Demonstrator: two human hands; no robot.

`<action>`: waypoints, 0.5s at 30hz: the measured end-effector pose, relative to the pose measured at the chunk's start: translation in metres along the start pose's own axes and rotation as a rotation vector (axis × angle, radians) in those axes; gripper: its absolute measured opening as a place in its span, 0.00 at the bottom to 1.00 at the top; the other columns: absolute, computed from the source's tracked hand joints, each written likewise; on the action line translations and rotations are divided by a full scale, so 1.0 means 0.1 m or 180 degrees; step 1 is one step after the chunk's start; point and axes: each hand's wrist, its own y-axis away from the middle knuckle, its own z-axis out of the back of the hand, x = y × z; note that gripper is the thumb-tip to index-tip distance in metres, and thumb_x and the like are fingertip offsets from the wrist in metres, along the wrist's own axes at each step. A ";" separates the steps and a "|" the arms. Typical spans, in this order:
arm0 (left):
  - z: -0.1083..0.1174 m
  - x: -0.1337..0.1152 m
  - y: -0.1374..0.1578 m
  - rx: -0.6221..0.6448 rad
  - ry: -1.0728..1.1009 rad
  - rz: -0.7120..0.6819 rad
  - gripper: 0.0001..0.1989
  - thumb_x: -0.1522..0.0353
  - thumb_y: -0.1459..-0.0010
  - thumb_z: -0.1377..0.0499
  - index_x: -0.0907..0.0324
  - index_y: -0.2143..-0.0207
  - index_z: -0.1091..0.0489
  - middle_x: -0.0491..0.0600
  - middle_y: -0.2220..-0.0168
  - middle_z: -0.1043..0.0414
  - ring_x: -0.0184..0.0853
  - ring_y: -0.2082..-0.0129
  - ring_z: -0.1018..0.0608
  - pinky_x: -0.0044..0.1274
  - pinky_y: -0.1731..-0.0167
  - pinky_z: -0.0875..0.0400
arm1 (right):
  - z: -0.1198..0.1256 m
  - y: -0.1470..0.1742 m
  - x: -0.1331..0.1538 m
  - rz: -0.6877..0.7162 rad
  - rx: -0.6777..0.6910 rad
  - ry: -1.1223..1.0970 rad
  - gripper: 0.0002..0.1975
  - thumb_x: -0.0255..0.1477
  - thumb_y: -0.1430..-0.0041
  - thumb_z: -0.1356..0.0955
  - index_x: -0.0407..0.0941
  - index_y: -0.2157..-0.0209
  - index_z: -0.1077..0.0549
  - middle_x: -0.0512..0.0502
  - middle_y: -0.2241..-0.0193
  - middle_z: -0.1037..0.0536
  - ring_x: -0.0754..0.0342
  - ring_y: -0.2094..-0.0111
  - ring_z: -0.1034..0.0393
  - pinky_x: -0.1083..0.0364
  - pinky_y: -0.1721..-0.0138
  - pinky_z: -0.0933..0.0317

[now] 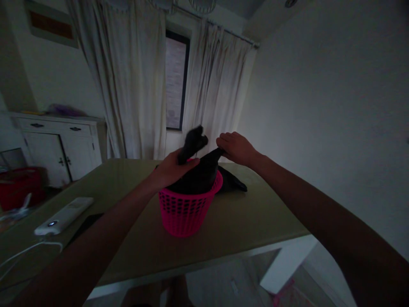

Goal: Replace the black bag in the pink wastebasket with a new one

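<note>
A pink perforated plastic basket [185, 213] stands upright on the table. A black plastic bag [196, 177] sits in its mouth, and part of it hangs over the far right side onto the tabletop. At the left rim, my left hand [169, 170] is closed on a bunched part of the bag that sticks up above the fingers. Its thumb points right, across the bag. Above the right rim, my right hand [236, 147] pinches a corner of the bag and pulls it up taut. The inside of the basket is mostly hidden.
On the greenish tabletop [128, 251], a white oblong device [64, 215] with a white cable [32, 245] lies at left, near a dark flat object [84, 226]. A white cabinet [57, 145] and a red container [21, 187] are beyond the table's left side. Curtains [137, 85] hang behind.
</note>
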 end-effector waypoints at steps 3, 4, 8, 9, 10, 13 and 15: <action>-0.03 0.09 -0.09 0.0368 -0.1058 -0.0293 0.14 0.56 0.43 0.31 0.55 0.60 0.18 0.53 0.62 0.15 0.48 0.59 0.15 0.33 0.59 0.25 | -0.07 0.10 -0.03 -0.0262 -0.0592 -0.0783 0.13 0.31 0.30 0.30 0.47 0.46 0.23 0.37 0.49 0.21 0.40 0.47 0.26 0.42 0.41 0.35; -0.02 0.11 -0.11 0.0386 -0.1237 -0.0285 0.12 0.57 0.41 0.33 0.55 0.61 0.18 0.54 0.61 0.15 0.50 0.57 0.15 0.34 0.58 0.25 | -0.15 0.15 -0.07 -0.0371 -0.0712 -0.1193 0.19 0.36 0.32 0.27 0.48 0.42 0.25 0.38 0.45 0.22 0.40 0.45 0.27 0.41 0.39 0.34; 0.06 0.12 -0.11 0.0076 -0.0909 -0.0019 0.12 0.59 0.37 0.37 0.56 0.62 0.20 0.52 0.67 0.17 0.47 0.61 0.15 0.33 0.61 0.25 | -0.61 0.28 -0.16 -0.0897 -0.0452 -0.2926 0.59 0.49 0.56 0.16 0.51 0.26 0.39 0.36 0.27 0.36 0.34 0.31 0.36 0.36 0.28 0.41; 0.06 0.11 -0.10 0.0069 -0.0693 0.0021 0.12 0.58 0.37 0.36 0.57 0.62 0.20 0.50 0.69 0.19 0.45 0.63 0.16 0.31 0.63 0.25 | -0.70 0.28 -0.13 -0.1017 -0.0301 -0.3288 0.61 0.50 0.59 0.15 0.51 0.26 0.38 0.35 0.26 0.37 0.33 0.28 0.40 0.34 0.26 0.45; 0.05 0.10 -0.09 0.0114 -0.0476 0.0040 0.13 0.57 0.38 0.35 0.57 0.61 0.21 0.49 0.70 0.20 0.43 0.65 0.17 0.30 0.65 0.25 | -0.77 0.25 -0.06 -0.1083 -0.0154 -0.3660 0.59 0.51 0.60 0.16 0.51 0.28 0.35 0.36 0.27 0.36 0.33 0.27 0.40 0.31 0.26 0.46; -0.05 0.08 -0.08 0.0279 0.0165 0.0085 0.29 0.53 0.46 0.26 0.56 0.48 0.26 0.47 0.68 0.21 0.39 0.68 0.19 0.28 0.65 0.25 | -0.84 0.06 0.31 -0.1000 0.0118 -0.4991 0.41 0.51 0.53 0.18 0.48 0.40 0.22 0.38 0.39 0.20 0.36 0.37 0.26 0.32 0.31 0.37; -0.11 0.09 -0.09 0.0197 0.0717 0.0146 0.42 0.45 0.46 0.27 0.53 0.37 0.35 0.45 0.66 0.22 0.36 0.69 0.20 0.27 0.65 0.25 | -0.84 -0.12 0.58 -0.1226 -0.0059 -0.5804 0.30 0.50 0.49 0.19 0.45 0.51 0.19 0.40 0.51 0.14 0.41 0.50 0.19 0.38 0.39 0.28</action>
